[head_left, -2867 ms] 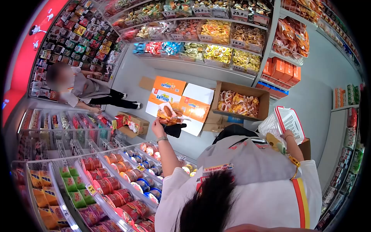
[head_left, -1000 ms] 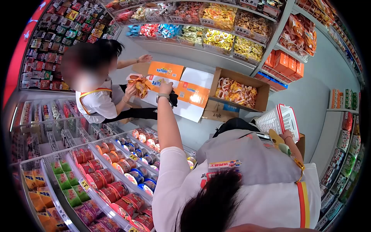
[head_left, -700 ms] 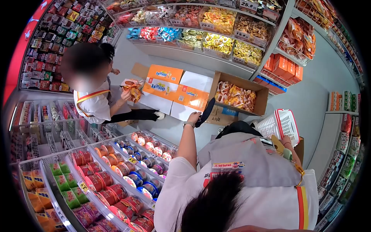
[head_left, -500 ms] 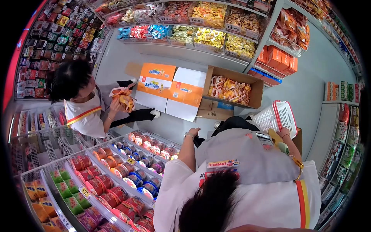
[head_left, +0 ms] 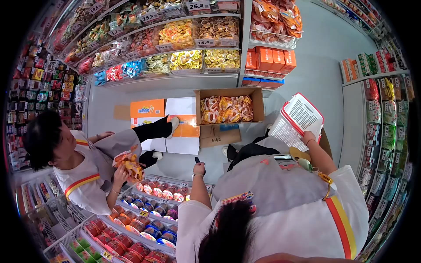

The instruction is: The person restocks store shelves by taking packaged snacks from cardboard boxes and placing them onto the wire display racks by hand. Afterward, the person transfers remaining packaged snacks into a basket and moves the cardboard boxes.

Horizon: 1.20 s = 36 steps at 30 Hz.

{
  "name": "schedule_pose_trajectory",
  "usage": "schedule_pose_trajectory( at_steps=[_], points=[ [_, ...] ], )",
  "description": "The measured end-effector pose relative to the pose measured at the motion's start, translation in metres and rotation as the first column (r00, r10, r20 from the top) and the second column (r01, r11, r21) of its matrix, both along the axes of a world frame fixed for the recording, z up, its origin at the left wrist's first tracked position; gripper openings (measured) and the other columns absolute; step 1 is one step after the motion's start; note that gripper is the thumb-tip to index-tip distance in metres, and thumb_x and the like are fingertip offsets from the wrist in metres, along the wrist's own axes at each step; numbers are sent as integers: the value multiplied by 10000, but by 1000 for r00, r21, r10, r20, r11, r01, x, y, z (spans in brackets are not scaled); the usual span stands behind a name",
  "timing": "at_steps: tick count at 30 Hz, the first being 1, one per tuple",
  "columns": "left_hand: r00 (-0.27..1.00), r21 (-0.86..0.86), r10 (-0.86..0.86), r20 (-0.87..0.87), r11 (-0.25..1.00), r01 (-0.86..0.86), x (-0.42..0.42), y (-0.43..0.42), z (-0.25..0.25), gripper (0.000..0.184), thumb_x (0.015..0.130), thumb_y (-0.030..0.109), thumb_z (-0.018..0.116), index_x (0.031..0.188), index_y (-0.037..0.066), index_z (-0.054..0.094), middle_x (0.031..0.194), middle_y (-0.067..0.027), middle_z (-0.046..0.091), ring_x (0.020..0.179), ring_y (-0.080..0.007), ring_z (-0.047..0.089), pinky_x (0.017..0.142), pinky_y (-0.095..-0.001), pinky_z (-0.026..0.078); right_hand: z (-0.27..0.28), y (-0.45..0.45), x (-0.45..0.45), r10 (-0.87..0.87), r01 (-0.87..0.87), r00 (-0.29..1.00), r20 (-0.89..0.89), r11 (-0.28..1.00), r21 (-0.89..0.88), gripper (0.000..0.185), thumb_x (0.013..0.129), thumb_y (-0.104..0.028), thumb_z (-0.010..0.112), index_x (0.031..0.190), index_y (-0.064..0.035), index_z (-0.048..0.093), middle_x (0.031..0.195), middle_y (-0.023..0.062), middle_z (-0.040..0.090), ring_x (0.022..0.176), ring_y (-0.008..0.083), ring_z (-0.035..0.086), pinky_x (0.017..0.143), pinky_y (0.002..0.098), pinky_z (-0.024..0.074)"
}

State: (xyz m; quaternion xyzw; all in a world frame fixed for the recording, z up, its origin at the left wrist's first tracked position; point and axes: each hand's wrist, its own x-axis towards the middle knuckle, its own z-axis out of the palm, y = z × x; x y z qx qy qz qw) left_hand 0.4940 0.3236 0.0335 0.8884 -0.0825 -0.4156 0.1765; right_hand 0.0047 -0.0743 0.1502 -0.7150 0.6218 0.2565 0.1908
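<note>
My right hand [head_left: 308, 137] is closed on the red rim of a white plastic shopping basket [head_left: 284, 130], which is tilted beside my legs. My left hand [head_left: 198, 169] is closed in a fist by the shelf of cup-shaped packs, with a small dark object [head_left: 197, 160] sticking out of it. I cannot make out its kind. In front of my feet stands an open cardboard box [head_left: 258, 105] holding orange-and-white snack packets [head_left: 226, 109]. At the left, a co-worker [head_left: 83, 171] holds a bunch of similar packets [head_left: 130, 164] in one hand.
Flattened orange-and-white cartons [head_left: 182, 131] lie on the floor beside the box, with a brown cardboard piece [head_left: 219, 136] in front. Bins of wrapped snacks [head_left: 186, 61] line the shelves ahead. Tiered cup packs [head_left: 131, 225] stand at lower left, and a packed rack [head_left: 372, 114] at right.
The view has turned rightward, shifting the scene left. The co-worker has stepped forward, one foot now on the flattened cartons. My right hand stays on the basket; my left hand sits lower in view.
</note>
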Motion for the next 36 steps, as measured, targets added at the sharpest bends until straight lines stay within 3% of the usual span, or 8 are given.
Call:
schedule_pose_trajectory(
  at_steps=[4,15,20,27,29,31,33,36],
  points=[
    [995,-165,82,-52,982,-90,-49,-52,5,316,779,272,594,944,17,678,887,-162,675,843,-267,639,778,-339,484,-24,-57,-50,27,-27,999,29,1000,7,331,674,-273,715,914,-51,665,942,170,649,904,337,607,823,408,484],
    [998,-50,8,-66,999,-12,-267,-158,-4,277,776,280,610,959,83,679,950,-179,660,930,-322,622,832,-364,478,-38,-338,-126,161,-173,982,98,975,137,520,639,-259,772,1082,-27,628,1076,161,627,1004,293,593,887,360,469],
    [988,-5,29,-150,1000,-31,-340,-176,27,262,784,257,612,986,100,669,746,-144,662,680,-233,641,666,-323,501,-61,-433,-124,272,-278,959,80,956,91,479,662,-242,761,1087,-66,630,1059,146,633,1002,298,589,896,369,462],
    [996,-19,84,13,996,-84,-387,-160,79,256,786,211,616,995,75,668,822,-163,675,767,-255,652,721,-332,499,-107,-426,-133,239,-249,957,163,968,44,468,724,-231,703,1137,-52,575,1037,180,630,1010,323,584,871,392,476],
    [994,33,108,24,994,-108,-396,-149,78,274,791,243,604,1000,77,667,877,-186,667,837,-295,646,762,-350,493,-116,-412,-125,417,-436,897,146,890,136,456,743,-246,690,1139,-50,577,1045,180,631,997,313,596,867,386,477],
    [995,75,62,77,995,-68,-406,-147,80,278,793,270,602,996,91,666,876,-180,667,837,-301,644,763,-355,493,-81,-400,-82,516,-630,768,380,717,298,424,788,-220,657,1159,-37,565,1030,147,643,971,252,618,847,346,487],
    [982,145,188,-34,973,-181,-408,-152,87,283,795,296,601,996,107,663,875,-174,667,839,-303,643,773,-362,490,16,-379,-20,351,-699,583,732,677,232,370,828,-162,619,1161,-15,554,996,115,650,948,187,624,821,303,493],
    [976,30,217,32,975,-218,-412,-141,72,288,801,288,598,1011,99,658,884,-166,668,853,-293,642,787,-359,485,238,-335,42,178,-749,40,983,657,-89,288,860,-92,586,1139,-23,568,1054,90,627,910,181,610,811,299,480]
  ],
)
